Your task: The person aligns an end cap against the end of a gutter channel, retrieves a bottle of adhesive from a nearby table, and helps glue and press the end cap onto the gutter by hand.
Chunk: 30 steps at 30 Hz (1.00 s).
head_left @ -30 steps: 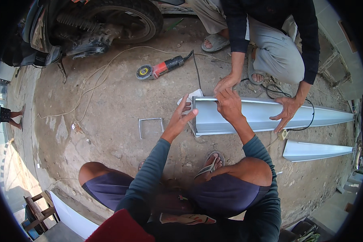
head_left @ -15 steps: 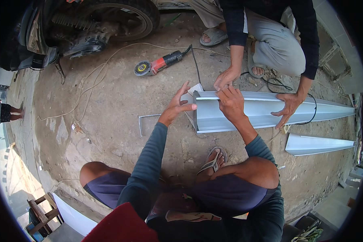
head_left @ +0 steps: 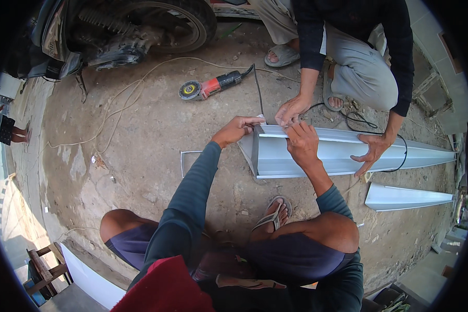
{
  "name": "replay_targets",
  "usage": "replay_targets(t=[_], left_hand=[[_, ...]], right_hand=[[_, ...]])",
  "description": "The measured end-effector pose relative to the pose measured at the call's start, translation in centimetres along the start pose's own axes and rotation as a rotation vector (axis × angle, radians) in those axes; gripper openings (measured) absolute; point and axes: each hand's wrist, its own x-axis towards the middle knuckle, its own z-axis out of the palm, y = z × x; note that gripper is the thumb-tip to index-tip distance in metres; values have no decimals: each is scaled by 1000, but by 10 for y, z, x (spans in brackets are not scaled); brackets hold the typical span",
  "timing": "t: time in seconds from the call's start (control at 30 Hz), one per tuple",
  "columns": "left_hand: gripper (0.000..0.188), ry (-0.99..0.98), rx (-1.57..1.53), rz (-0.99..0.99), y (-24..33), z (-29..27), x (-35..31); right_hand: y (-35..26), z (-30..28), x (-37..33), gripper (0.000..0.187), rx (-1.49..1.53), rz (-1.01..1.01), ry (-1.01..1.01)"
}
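Observation:
A long pale sheet-metal gutter (head_left: 317,154) lies on the ground, running off to the right, with a grey end piece (head_left: 255,151) across its near-left end. My left hand (head_left: 237,130) pinches the far corner of that end with its fingertips. Closed over the far rim, a little further right, is my right hand (head_left: 302,143). Right beside it, a co-worker's hand (head_left: 295,109) touches the same rim from the far side. The co-worker's other hand (head_left: 372,150) spreads across the gutter further along.
A red and black angle grinder (head_left: 211,85) lies beyond my left hand, its black cord (head_left: 259,93) running toward the gutter. A shorter metal piece (head_left: 406,197) rests at right. A thin bent metal strip (head_left: 182,164) lies left. A motorcycle (head_left: 125,39) stands far left.
My left hand has gone from spread fingers beside the gutter's end to pinching its far corner. My right hand stays at the rim. The view has shifted slightly.

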Motion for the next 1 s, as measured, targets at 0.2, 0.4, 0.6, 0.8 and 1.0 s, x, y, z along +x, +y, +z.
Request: replay_targets(t=[0.2,0.4,0.6,0.8,1.0], left_hand=[[42,33,-69,-74,-5,-6,1],[34,131,-242,-22,-3,6,-9],[70,71,-421,34,2,25,-42],[144,-65,2,181,22,45,-67],[134,48,-48,221,11,56,-79]], right_hand=[[-6,-8,0,25,-7,-19,25],[-22,-22,-12,33,-24,17,10],[-35,-50,-24,44,17,68,-136],[-26,-76,5,90,224,231,-627],[-19,-71,6,105,203,159,-819]])
